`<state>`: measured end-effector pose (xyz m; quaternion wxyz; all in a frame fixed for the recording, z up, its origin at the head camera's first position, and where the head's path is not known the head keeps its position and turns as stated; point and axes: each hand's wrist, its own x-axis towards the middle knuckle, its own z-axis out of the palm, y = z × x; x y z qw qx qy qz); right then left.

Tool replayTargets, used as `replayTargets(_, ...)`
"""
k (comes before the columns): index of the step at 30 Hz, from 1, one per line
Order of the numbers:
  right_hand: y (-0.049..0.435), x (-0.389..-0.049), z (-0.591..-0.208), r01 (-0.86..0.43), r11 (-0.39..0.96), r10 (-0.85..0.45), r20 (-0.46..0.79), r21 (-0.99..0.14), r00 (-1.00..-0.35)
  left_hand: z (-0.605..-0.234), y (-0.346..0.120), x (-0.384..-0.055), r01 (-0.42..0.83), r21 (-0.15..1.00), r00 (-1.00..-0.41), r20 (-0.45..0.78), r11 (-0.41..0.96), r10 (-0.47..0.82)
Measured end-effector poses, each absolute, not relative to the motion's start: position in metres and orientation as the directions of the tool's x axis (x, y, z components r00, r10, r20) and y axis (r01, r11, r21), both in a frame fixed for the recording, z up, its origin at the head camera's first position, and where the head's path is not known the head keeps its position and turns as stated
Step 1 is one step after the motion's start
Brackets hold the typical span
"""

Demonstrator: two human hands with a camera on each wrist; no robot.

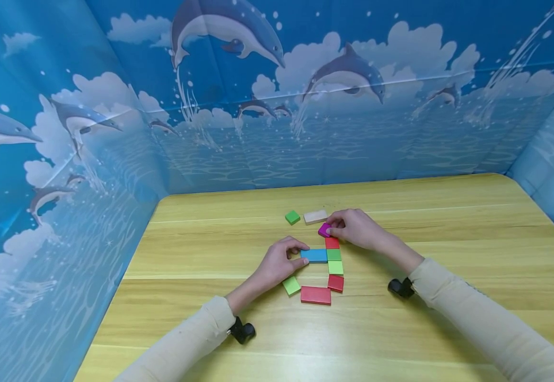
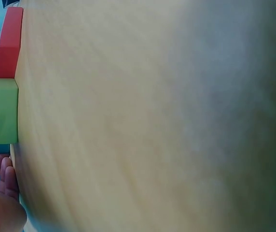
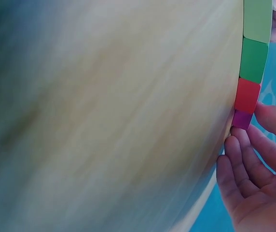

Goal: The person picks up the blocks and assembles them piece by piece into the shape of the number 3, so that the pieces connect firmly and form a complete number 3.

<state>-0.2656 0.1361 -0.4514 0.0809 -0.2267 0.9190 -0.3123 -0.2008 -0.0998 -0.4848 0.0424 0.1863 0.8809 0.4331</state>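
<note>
My right hand (image 1: 357,229) pinches a small magenta block (image 1: 324,229) between thumb and fingers, at the upper end of a column of blocks. Just below it in that column come a red block (image 1: 332,243), a green block (image 1: 334,255), a light green block (image 1: 335,267) and another red block (image 1: 336,283). The thumb and index finger of my left hand (image 1: 279,261) hold the left end of a long blue block (image 1: 315,256), whose right end meets the column by the green block. In the right wrist view, the magenta block (image 3: 242,119) is partly hidden behind the red one.
A long red block (image 1: 316,295) lies at the column's lower end, with a light green block (image 1: 291,286) at its left, near my left wrist. Beyond the hands are a pale wooden block (image 1: 315,217) and a green block (image 1: 292,217). Dolphin-print curtains (image 1: 277,143) surround the wooden table (image 1: 210,223).
</note>
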Motion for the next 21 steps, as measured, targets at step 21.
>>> replayTargets(21,0.1389,-0.2627,-0.4517,-0.389,0.700,-0.460,0.039,-0.599,-0.887,-0.4860,-0.1001,-0.2027,0.293,0.788,-0.926,0.093,0.541,0.366)
